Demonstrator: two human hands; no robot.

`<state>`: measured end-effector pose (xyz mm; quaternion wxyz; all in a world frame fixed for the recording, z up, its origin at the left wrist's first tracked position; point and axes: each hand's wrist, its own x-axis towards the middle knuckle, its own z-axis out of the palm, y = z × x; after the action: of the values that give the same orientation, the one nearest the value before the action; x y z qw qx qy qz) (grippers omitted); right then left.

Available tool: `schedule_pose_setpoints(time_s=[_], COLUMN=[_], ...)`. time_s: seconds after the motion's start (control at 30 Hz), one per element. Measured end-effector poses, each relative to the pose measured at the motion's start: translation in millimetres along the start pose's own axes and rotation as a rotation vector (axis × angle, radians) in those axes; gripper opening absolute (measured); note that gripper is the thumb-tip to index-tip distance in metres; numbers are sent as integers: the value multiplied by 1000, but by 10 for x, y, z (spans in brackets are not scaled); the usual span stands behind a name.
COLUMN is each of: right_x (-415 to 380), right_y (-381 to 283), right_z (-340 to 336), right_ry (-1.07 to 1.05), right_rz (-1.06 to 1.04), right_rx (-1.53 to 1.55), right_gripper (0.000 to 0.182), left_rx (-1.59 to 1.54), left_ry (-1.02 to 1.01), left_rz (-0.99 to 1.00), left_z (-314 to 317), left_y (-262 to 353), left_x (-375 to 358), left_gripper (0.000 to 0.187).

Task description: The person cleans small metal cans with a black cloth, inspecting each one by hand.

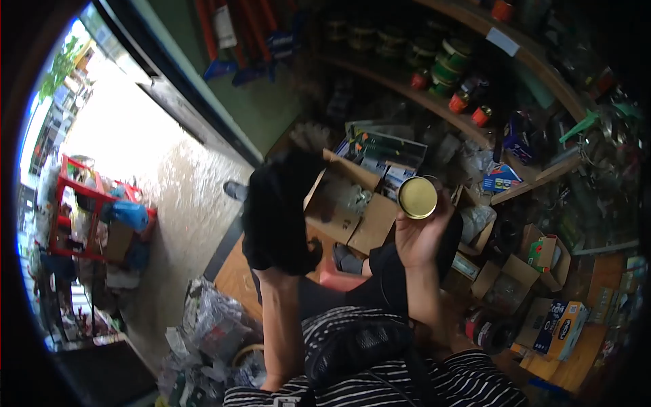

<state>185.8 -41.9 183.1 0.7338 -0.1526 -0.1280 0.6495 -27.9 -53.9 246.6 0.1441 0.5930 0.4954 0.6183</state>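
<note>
In my right hand (424,234) is a small round can (418,197), its pale gold end facing up toward me. My fingers wrap around its side, and its label is out of sight. A bunched black cloth (277,203) covers most of my left hand (277,277), which grips it from below; the fingers are hidden in the fabric. Between and beyond my hands stands an open cardboard box (339,197) with some shiny small items inside. The cloth and the can are apart.
Wooden shelves (407,88) with green tins (451,61) and small red cans (459,102) curve along the back right. Open cartons (505,281) crowd the right side. Plastic-wrapped goods (213,319) lie at lower left. A red rack (102,210) stands beyond the bright doorway.
</note>
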Motion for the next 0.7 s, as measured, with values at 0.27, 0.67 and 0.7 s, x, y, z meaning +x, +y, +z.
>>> schedule_pose_setpoints(time_s=[0.27, 0.67, 0.7], right_x=[-249, -162, -215], right_y=[217, 478, 436], right_z=[467, 406, 507], right_ry=[-184, -385, -293], right_rz=[-366, -416, -141], right_rx=[-1009, -1514, -1404], right_gripper=[51, 57, 62], left_rx=[271, 209, 55], left_ry=[-194, -50, -4], left_rz=[184, -87, -196], left_z=[268, 188, 174], left_y=[216, -173, -122], left_x=[-398, -895, -834], left_gripper=[59, 14, 13])
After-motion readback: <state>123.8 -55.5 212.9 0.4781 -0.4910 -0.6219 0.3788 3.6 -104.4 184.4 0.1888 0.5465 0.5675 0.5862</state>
